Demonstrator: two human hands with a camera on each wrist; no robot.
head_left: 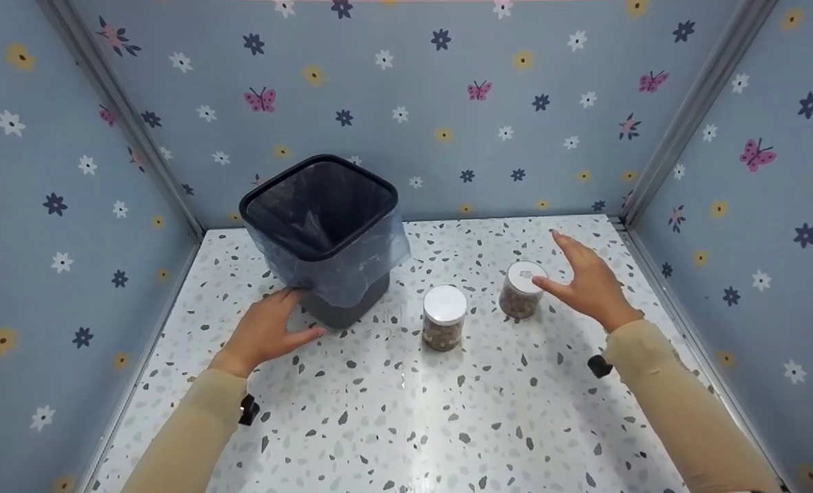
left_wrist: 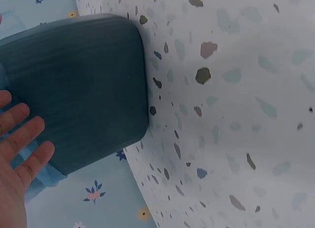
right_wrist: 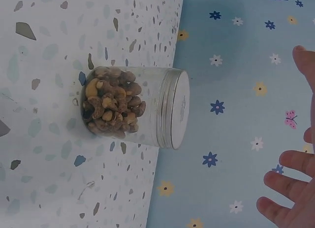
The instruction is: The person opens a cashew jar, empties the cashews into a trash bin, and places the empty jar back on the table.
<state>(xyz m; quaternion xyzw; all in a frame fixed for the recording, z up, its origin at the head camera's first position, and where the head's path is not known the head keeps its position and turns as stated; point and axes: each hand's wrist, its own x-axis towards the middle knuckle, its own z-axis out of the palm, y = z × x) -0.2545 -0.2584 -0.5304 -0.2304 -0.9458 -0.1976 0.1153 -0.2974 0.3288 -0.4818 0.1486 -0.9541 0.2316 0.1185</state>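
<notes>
At the left of the head view, my left hand lies with extended fingers at the side of a dark trash bin, by the edge of its translucent bag liner. In the left wrist view, its fingertips are against the liner. My right hand is spread beside a clear jar with a white lid, holding nothing. The right wrist view shows this jar partly filled with cashew nuts, apart from the fingers. A second white-lidded jar with brown contents stands between the bin and the first jar.
Everything stands on a white speckled tabletop. A blue flowered wall rises directly behind the bin, and similar panels enclose the left and right sides, joined by grey metal corner strips.
</notes>
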